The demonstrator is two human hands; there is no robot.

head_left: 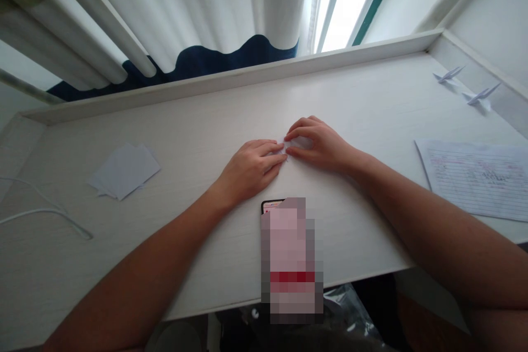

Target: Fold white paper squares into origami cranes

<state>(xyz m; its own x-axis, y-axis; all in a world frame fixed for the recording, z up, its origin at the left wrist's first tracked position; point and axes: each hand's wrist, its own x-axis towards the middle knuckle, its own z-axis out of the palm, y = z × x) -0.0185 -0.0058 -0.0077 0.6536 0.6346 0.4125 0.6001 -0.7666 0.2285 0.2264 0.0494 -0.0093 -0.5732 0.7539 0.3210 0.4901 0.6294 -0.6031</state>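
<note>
In the middle of the white desk, a small piece of folded white paper [304,142] lies mostly hidden under my fingers. My left hand [253,169] comes in from the left, its fingers pressed together on the paper's left end. Around the other end curl the thumb and fingers of my right hand [324,144], holding it from the right. The fingertips of both hands almost meet over the paper, so its exact folded shape cannot be made out.
Square white paper sheets [126,173] lie loosely stacked at left, near a white cable [49,212]. Two folded paper cranes [449,75] stand far right, above lined written sheets [482,179]. A phone [268,204], mostly blurred out, lies in front. A raised rim [231,81] borders the desk's back.
</note>
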